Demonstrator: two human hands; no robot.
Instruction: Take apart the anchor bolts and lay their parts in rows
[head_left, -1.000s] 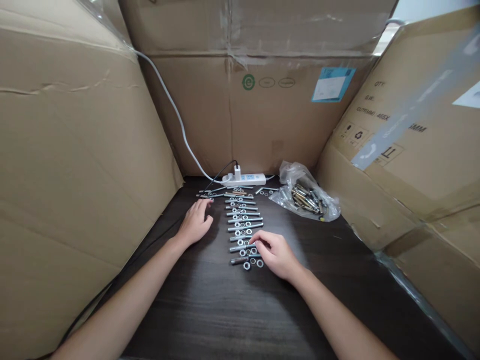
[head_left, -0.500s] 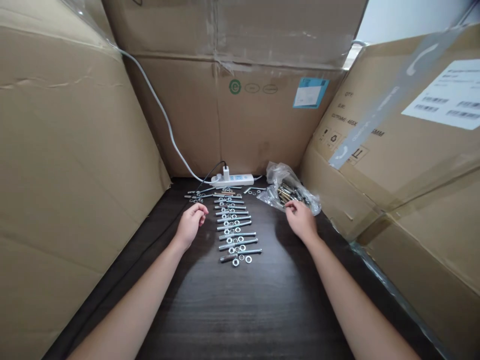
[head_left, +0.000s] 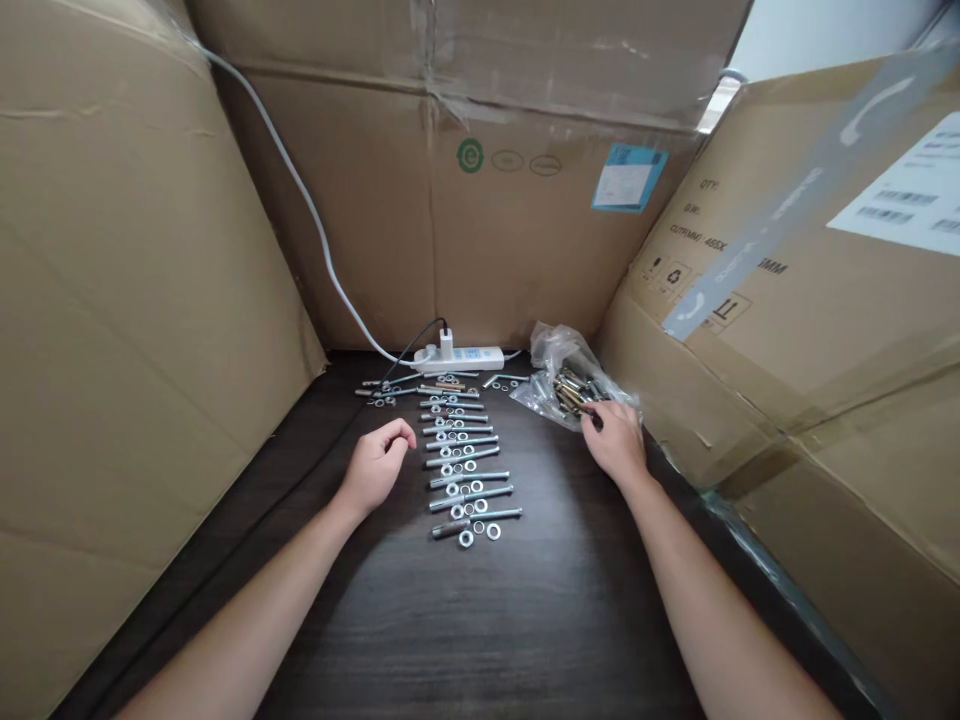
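My left hand (head_left: 377,465) is held just left of a column of expansion bolts (head_left: 469,477), its fingers curled in with no object showing in them. The bolts lie roughly parallel, with nuts (head_left: 466,539) and washers (head_left: 493,532) set between them. At the right, my right hand (head_left: 616,440) is at the near edge of a clear plastic bag (head_left: 553,345). Its thumb and forefinger are apart, and the fingertips reach to the loose bolts (head_left: 571,388) in the bag's mouth. Whether they touch a bolt is unclear.
A white power strip (head_left: 480,358) with a plug and cables lies behind the bolts. More bolts and washers (head_left: 390,390) lie at the back left. Cardboard boxes (head_left: 517,255) wall the dark tabletop (head_left: 480,630) at the back and both sides.
My right hand has shifted slightly right and down, its thumb and forefinger parting by the bag. My left hand has curled its fingers in more and lowered a little. The view has shifted slightly.
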